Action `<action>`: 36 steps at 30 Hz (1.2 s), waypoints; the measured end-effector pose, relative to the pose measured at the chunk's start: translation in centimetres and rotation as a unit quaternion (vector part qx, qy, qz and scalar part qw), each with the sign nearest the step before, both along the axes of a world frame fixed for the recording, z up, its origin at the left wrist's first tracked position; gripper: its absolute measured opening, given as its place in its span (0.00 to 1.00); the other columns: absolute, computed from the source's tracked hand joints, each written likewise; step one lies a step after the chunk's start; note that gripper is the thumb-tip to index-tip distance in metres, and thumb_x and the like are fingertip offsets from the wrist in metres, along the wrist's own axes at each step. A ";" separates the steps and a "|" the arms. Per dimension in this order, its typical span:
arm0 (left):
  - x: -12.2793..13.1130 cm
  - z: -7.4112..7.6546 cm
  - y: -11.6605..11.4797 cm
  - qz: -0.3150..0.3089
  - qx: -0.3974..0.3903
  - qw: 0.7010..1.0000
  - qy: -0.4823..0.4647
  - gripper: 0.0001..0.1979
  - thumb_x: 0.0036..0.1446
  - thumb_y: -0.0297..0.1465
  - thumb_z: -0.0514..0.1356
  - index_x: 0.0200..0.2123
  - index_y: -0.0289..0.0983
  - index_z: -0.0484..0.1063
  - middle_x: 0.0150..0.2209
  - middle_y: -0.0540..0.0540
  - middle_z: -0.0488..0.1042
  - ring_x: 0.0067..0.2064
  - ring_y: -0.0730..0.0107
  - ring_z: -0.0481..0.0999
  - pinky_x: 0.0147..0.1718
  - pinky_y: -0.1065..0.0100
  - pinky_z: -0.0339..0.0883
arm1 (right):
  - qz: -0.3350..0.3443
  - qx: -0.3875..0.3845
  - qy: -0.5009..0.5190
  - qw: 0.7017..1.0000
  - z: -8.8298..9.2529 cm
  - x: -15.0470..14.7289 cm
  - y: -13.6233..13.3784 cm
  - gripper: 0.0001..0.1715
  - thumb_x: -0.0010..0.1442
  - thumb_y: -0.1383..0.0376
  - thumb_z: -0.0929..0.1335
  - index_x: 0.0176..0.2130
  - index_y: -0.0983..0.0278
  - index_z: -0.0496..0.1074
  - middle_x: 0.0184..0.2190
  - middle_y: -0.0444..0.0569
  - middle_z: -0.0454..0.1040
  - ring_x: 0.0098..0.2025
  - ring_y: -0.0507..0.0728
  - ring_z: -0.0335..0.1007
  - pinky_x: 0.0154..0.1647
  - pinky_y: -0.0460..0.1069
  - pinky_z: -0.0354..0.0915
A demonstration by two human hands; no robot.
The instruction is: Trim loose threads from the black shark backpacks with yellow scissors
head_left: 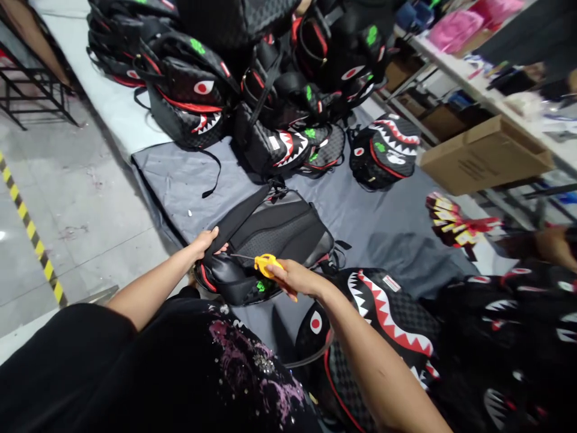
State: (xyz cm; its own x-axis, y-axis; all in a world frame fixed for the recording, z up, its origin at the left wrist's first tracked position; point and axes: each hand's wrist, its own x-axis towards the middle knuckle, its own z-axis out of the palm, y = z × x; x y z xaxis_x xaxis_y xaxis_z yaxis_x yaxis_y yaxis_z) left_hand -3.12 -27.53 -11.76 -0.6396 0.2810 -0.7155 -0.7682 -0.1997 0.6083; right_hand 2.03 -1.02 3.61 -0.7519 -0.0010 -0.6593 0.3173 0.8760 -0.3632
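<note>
A black backpack [279, 234] lies on the grey-covered table, its padded back panel and shoulder straps facing up. At its left end, my left hand [205, 242] is closed on the edge by a shoulder strap; some of the fingers are hidden. My right hand [293, 276] is wrapped around a yellow air blow gun [265, 264] over the backpack's near side. From the gun a thin nozzle points left toward my left hand. Beside my right forearm lies another black checkered backpack [387, 313] with a red and white shark mouth, a hose curving across it.
Several shark-mouth backpacks [193, 90] are piled along the table's far part. One more backpack [385, 150] stands at the far right, and dark ones [509, 325] crowd the right side. A cardboard box [487, 156] and another person's arm [556, 246] are beyond.
</note>
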 end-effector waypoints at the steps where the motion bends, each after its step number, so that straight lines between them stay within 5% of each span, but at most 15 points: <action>1: -0.2 0.0 -0.1 -0.009 0.006 1.000 -0.016 0.24 0.67 0.43 0.49 0.46 0.27 0.72 0.30 0.35 0.80 0.28 0.65 0.81 0.21 0.73 0.73 | -0.009 -0.015 -0.004 1.000 0.1 0.1 -0.3 0.24 0.65 0.49 0.62 0.42 0.66 0.73 0.19 0.46 0.72 0.18 0.53 0.66 0.20 0.45 0.60; 4: -0.7 0.0 -0.2 -0.029 0.013 0.999 -0.043 0.26 0.66 0.45 0.48 0.49 0.28 0.70 0.32 0.35 0.80 0.30 0.64 0.81 0.21 0.72 0.73 | -0.079 0.031 0.050 0.995 0.7 -0.1 -0.5 0.24 0.66 0.50 0.60 0.44 0.67 0.72 0.15 0.43 0.67 0.13 0.51 0.60 0.14 0.44 0.55; 7: -1.0 0.0 -0.1 -0.060 -0.009 0.997 -0.057 0.26 0.67 0.45 0.46 0.48 0.28 0.70 0.33 0.34 0.81 0.31 0.63 0.81 0.21 0.72 0.72 | -0.044 -0.010 0.018 0.999 1.1 -0.9 -0.6 0.24 0.67 0.51 0.59 0.46 0.67 0.71 0.16 0.43 0.68 0.14 0.52 0.62 0.17 0.45 0.57; 10: -1.1 0.2 0.1 -0.083 -0.029 0.994 -0.059 0.26 0.69 0.42 0.44 0.46 0.27 0.71 0.31 0.34 0.80 0.29 0.64 0.81 0.20 0.72 0.71 | -0.051 0.054 0.083 0.994 1.0 -1.6 -1.0 0.23 0.69 0.54 0.58 0.48 0.67 0.70 0.17 0.44 0.69 0.17 0.53 0.64 0.21 0.45 0.60; 14: -1.2 0.3 0.3 -0.106 -0.059 0.992 -0.040 0.25 0.69 0.40 0.45 0.44 0.27 0.72 0.28 0.36 0.79 0.27 0.64 0.80 0.21 0.72 0.71 | 0.012 0.037 0.068 0.997 0.6 -1.6 -1.5 0.23 0.68 0.53 0.59 0.45 0.66 0.72 0.20 0.45 0.71 0.20 0.52 0.65 0.24 0.45 0.60; 17: -1.0 0.4 0.5 -0.117 -0.098 0.988 -0.008 0.25 0.69 0.39 0.42 0.44 0.26 0.72 0.29 0.36 0.79 0.27 0.65 0.79 0.23 0.71 0.71 | -0.016 0.112 0.125 0.986 0.5 -1.1 -1.5 0.20 0.68 0.56 0.60 0.46 0.67 0.71 0.23 0.47 0.72 0.22 0.53 0.66 0.24 0.45 0.59; 21: 1.0 1.0 1.5 -0.107 -0.189 0.972 0.095 0.22 0.68 0.39 0.45 0.55 0.32 0.67 0.42 0.36 0.79 0.37 0.63 0.80 0.37 0.65 0.73 | 0.011 0.018 0.029 0.999 1.1 -0.2 -0.5 0.24 0.68 0.52 0.58 0.46 0.66 0.71 0.23 0.48 0.73 0.22 0.54 0.68 0.23 0.45 0.60; 23: 2.7 1.4 2.4 -0.111 -0.308 0.912 0.247 0.23 0.67 0.38 0.50 0.63 0.40 0.60 0.55 0.37 0.72 0.51 0.58 0.75 0.50 0.59 0.68 | -0.030 0.114 0.093 0.989 1.5 0.0 0.5 0.25 0.69 0.52 0.57 0.48 0.67 0.70 0.29 0.53 0.76 0.30 0.57 0.73 0.28 0.47 0.63; 25: 4.4 1.5 3.5 -0.150 -0.437 0.795 0.393 0.28 0.65 0.36 0.53 0.67 0.47 0.54 0.64 0.39 0.60 0.60 0.50 0.64 0.56 0.53 0.61 | -0.071 0.239 0.160 0.955 1.7 0.1 1.4 0.26 0.69 0.52 0.57 0.50 0.68 0.70 0.35 0.58 0.76 0.38 0.61 0.74 0.34 0.49 0.64; 26: 5.0 1.4 4.1 -0.181 -0.482 0.738 0.436 0.29 0.64 0.35 0.54 0.67 0.49 0.53 0.67 0.39 0.54 0.61 0.47 0.61 0.56 0.49 0.59 | -0.069 0.251 0.156 0.953 1.8 0.3 1.6 0.26 0.69 0.52 0.57 0.51 0.67 0.69 0.35 0.58 0.77 0.39 0.62 0.75 0.35 0.49 0.64; 28: 5.5 1.1 5.1 -0.246 -0.521 0.673 0.465 0.29 0.63 0.34 0.55 0.67 0.50 0.54 0.69 0.39 0.48 0.61 0.44 0.58 0.54 0.47 0.58 | -0.032 0.189 0.103 0.976 1.6 0.8 1.4 0.26 0.68 0.50 0.57 0.51 0.65 0.70 0.32 0.55 0.77 0.35 0.60 0.75 0.33 0.49 0.64; 32: 4.9 0.3 5.5 -0.298 -0.528 0.631 0.484 0.30 0.62 0.37 0.56 0.67 0.47 0.54 0.70 0.36 0.45 0.62 0.40 0.56 0.53 0.45 0.57 | -0.025 0.193 0.113 0.974 1.5 2.3 0.0 0.25 0.69 0.52 0.58 0.50 0.66 0.70 0.29 0.53 0.76 0.30 0.57 0.73 0.31 0.47 0.63; 36: 5.3 1.3 4.7 -0.297 -0.504 0.657 0.476 0.26 0.65 0.38 0.52 0.65 0.45 0.59 0.70 0.37 0.48 0.65 0.43 0.54 0.57 0.46 0.56 | 0.012 0.062 -0.022 0.998 2.3 3.7 0.8 0.24 0.67 0.51 0.60 0.47 0.66 0.71 0.22 0.48 0.74 0.22 0.55 0.69 0.26 0.46 0.61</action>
